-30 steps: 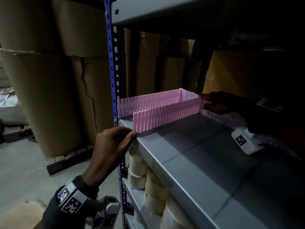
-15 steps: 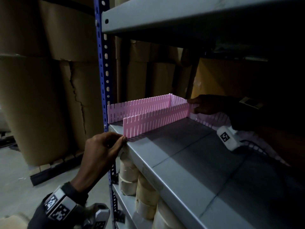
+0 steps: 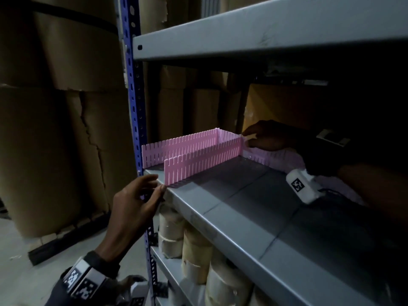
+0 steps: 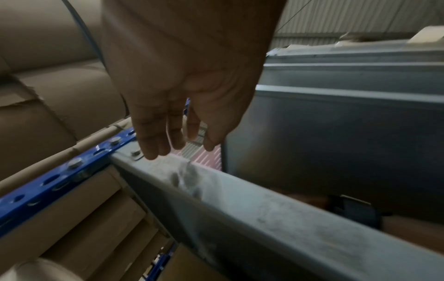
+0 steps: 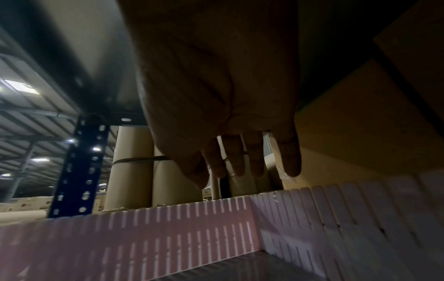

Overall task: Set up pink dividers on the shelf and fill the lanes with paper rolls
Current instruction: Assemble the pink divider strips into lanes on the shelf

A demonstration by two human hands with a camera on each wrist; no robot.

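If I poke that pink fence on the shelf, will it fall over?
Probably it would wobble or slide: the front pink divider is thin, tall and slotted, merely standing on smooth metal shelf. Its far end meets the back divider, which likely steadies it.

Dim warehouse, huge cardboard drums [image 3: 55, 129]

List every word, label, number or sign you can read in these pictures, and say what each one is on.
No readable words or numbers in any view.
Left wrist band: black-and-white square code markers, patterns only, no text.
White device at the right wrist: one square code marker, no text.
Boxes far behind the pink dividers: small dark marks, too small and blurred to read.
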